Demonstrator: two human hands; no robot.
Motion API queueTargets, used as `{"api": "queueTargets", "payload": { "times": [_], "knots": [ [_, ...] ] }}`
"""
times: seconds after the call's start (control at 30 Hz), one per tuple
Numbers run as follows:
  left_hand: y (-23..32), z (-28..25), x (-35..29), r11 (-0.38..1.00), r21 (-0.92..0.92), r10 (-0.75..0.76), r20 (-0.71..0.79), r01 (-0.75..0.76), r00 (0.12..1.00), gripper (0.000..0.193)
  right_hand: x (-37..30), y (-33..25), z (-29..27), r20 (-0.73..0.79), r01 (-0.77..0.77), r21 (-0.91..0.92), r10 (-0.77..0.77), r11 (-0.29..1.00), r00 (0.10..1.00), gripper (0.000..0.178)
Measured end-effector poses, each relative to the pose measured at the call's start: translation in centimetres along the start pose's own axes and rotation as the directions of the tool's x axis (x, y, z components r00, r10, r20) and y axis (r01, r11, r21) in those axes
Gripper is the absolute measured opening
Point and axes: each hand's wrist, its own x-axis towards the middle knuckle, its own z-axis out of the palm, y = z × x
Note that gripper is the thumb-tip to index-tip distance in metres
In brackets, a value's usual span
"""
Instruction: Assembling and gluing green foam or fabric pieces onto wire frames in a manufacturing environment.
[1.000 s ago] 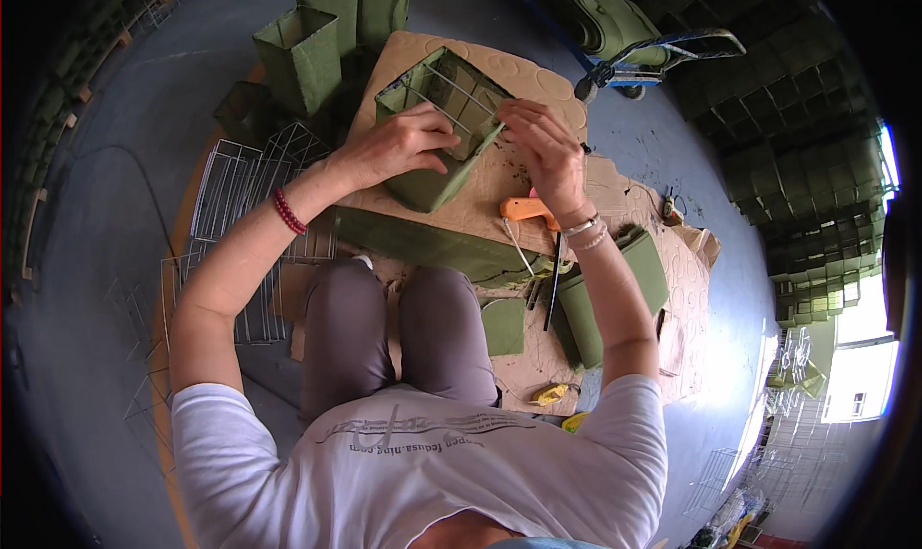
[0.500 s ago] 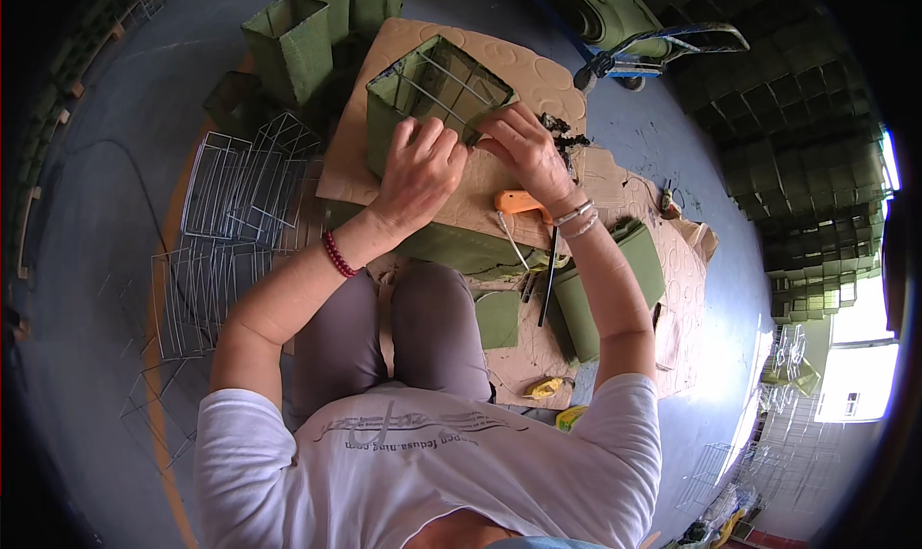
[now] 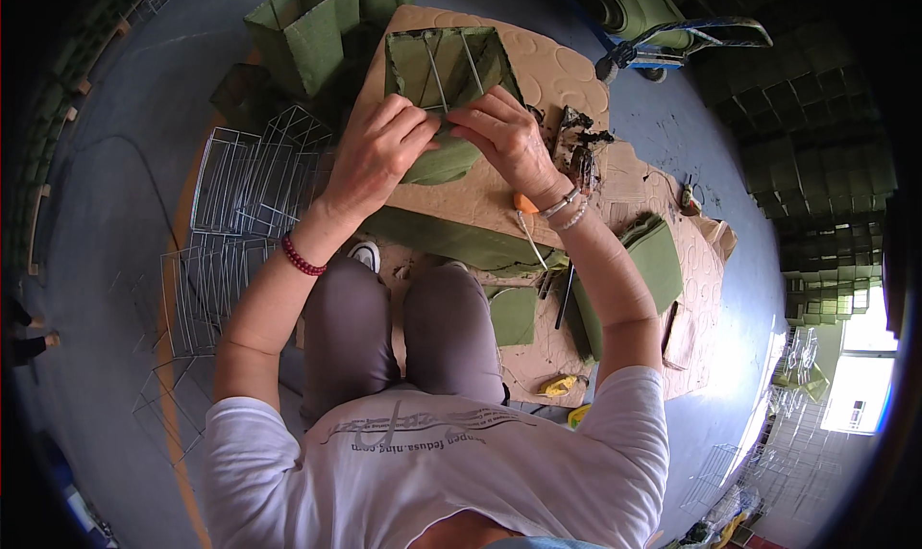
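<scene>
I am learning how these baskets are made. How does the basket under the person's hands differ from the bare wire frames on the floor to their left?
The green-lined basket has green fabric over its wires; the bare wire frames have none. The basket lies on the tan board, gripped by the left hand and right hand; the frames lie untouched in a cluster. Both show thin wire sides.
</scene>
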Motion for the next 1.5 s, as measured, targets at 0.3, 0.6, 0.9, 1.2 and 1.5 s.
{"api": "queueTargets", "payload": {
  "times": [0.3,0.6,0.9,1.2,1.5],
  "knots": [
    [-1.1,0.6,1.6,0.991,-0.116,-0.056,0.050,0.061,0.997,0.009,1.0,0.1,-0.5,0.077,-0.184,0.153,0.174,0.971,0.982,0.012],
    [0.7,-0.9,0.6,0.997,-0.034,-0.078,-0.082,0.075,0.994,0.020,-1.0,-0.8,-1.0,-0.135,-0.186,0.014,0.186,0.983,0.973,0.018],
    [1.1,0.8,0.3,0.999,0.027,-0.023,-0.002,0.023,1.000,0.004,-2.2,-1.3,1.0,-0.144,-0.082,-0.210,0.052,0.974,0.988,0.032],
    [-0.8,1.0,2.3,0.995,-0.092,-0.018,0.205,0.037,0.979,0.007,1.8,0.7,-2.3,0.330,-0.022,-0.090,0.050,0.996,0.943,0.009],
    [1.3,-0.9,-0.3,0.997,0.016,-0.078,-0.059,0.079,0.995,0.029,-1.4,-3.4,0.8,-0.147,-0.067,-0.215,0.036,0.974,0.989,0.033]
  ]
}}
